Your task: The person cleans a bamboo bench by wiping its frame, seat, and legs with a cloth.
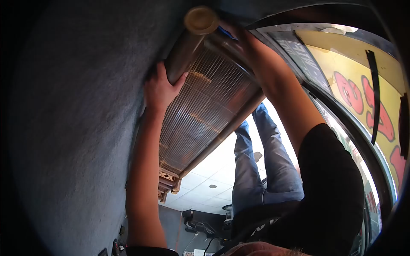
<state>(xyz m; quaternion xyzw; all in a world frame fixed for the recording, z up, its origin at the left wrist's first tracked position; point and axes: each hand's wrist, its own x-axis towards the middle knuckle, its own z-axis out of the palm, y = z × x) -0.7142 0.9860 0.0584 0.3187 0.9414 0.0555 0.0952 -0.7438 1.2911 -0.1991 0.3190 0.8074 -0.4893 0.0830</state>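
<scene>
My left hand (162, 90) is wrapped around a thick bamboo post (183, 57), its thumb on the near side. The round cut end (201, 20) of that post faces up toward me. The post belongs to a long piece of bamboo furniture with a glossy slatted surface (200, 106), which stretches away below my hands. My right arm reaches to the far corner, where my right hand (232, 30) lies in shadow beside the bamboo rail. Its fingers are blurred and mostly hidden. A narrow blue strip (227, 32) shows next to it.
A dark grey wall (77, 119) runs close along the left. Along the right is a window frame (341, 115) with a yellow sign (363, 81) behind. My jeans (267, 170) are over the white tiled floor (205, 187). Cables and black devices (200, 224) show on the wall behind.
</scene>
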